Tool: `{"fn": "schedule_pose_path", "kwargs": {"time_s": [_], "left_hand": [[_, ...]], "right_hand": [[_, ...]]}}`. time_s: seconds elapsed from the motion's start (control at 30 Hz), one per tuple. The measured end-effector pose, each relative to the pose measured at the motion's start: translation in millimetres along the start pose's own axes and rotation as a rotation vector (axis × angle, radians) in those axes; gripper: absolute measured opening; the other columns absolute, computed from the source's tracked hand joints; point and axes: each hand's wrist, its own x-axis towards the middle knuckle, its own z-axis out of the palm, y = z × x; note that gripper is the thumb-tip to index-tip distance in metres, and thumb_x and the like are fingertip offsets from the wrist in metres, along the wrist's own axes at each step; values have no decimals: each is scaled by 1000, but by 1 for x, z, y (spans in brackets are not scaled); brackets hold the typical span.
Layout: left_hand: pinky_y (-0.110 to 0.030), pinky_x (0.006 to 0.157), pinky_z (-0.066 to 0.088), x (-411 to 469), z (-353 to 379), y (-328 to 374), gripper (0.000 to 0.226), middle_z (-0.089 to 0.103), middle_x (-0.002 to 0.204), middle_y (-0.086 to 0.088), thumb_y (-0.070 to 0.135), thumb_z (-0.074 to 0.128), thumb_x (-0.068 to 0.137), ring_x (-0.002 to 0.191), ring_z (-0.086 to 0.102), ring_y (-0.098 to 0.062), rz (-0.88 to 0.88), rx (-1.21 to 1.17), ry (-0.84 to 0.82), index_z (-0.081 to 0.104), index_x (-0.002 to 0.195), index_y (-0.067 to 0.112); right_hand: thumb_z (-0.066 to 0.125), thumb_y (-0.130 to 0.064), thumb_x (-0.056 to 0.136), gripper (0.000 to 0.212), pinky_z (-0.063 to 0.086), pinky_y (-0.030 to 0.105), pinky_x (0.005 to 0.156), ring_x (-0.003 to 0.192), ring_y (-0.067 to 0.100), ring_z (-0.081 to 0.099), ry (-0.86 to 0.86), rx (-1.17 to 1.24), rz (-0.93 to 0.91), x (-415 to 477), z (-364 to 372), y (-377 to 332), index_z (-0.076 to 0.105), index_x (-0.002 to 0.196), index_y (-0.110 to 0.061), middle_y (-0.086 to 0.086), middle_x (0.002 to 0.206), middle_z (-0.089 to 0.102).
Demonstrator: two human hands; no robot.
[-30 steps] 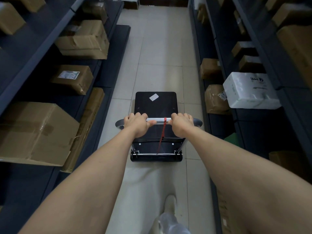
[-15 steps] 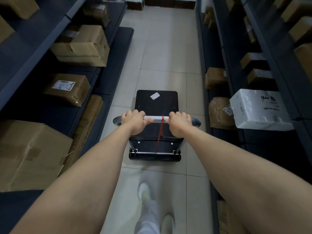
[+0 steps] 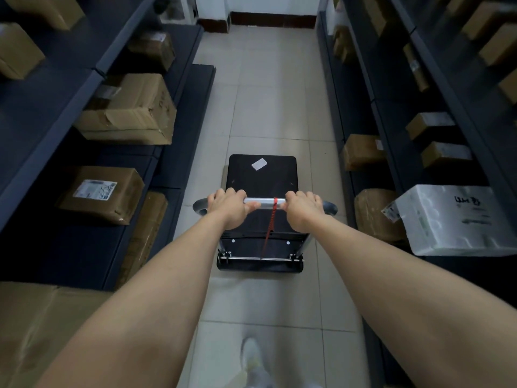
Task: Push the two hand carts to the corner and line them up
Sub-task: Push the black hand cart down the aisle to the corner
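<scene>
Left hand (image 3: 230,210), right hand (image 3: 302,210): fingers curled tight round silver handle (image 3: 264,201). Hand cart (image 3: 262,180) dead centre in aisle, nose at 12 o'clock. Risk: drift clips shelving (image 3: 193,130) at 10 o'clock or white parcel (image 3: 458,219) at 3 o'clock.

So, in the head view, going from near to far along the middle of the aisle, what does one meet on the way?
White shoe → cart's rear edge with the hinge bar → handle bar, left hand and right hand closed on it → black cart deck → white label → bare tiled floor → dark baseboard.
</scene>
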Motion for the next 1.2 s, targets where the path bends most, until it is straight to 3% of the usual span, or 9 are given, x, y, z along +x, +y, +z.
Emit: {"fn": "schedule_pose_path", "kwargs": {"time_s": [0.33, 0.6, 1.2], "left_hand": [[-40, 95, 29, 74, -33, 1, 48, 53, 111, -5, 61, 27, 95, 109, 44, -28, 1, 36, 8, 52, 107, 21], [-39, 93, 30, 130, -54, 25, 48, 53, 109, -5, 61, 26, 94, 106, 45, -26, -42, 29, 2, 51, 106, 22], [-41, 99, 29, 239, -95, 68, 48, 52, 116, -6, 59, 28, 95, 112, 42, -28, -120, -42, 9, 52, 111, 21]], "right_hand": [[44, -18, 97, 24, 30, 39, 101, 114, 28, 44, 27, 17, -7, 77, -28, 6, 46, 121, -16, 7, 120, 52], [47, -11, 92, 31, 28, 39, 104, 119, 29, 43, -3, 0, -39, 135, -58, 33, 45, 123, -15, 8, 124, 51], [47, -15, 95, 26, 29, 39, 106, 114, 28, 45, 6, -22, -127, 254, -111, 82, 47, 121, -15, 7, 120, 53]]}}
